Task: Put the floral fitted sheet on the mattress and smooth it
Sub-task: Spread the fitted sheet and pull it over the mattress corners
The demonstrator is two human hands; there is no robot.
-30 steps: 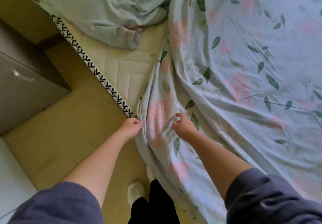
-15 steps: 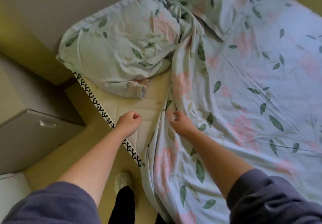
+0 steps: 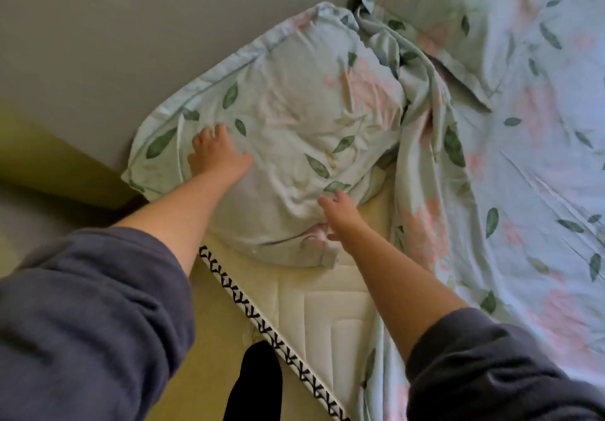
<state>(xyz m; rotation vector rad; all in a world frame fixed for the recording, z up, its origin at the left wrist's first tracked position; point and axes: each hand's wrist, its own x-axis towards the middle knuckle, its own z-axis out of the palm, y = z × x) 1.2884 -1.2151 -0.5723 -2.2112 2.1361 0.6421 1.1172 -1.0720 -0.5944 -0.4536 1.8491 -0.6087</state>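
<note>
I'm pressing my L hand flat on the pillow, fingers spread. R hand is touching its near edge, fingers loose, holding nothing. The sheet is lying bunched over the mattress on the right side, near corner bare.

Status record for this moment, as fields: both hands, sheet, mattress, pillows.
left hand: flat, fingers spread, on the near pillow
right hand: fingers out, at that pillow's lower edge
floral fitted sheet: spread over the right part, edge bunched beside the near pillow
mattress: bare along its left edge, uncovered there
second pillow: farther right, by the wall
</note>
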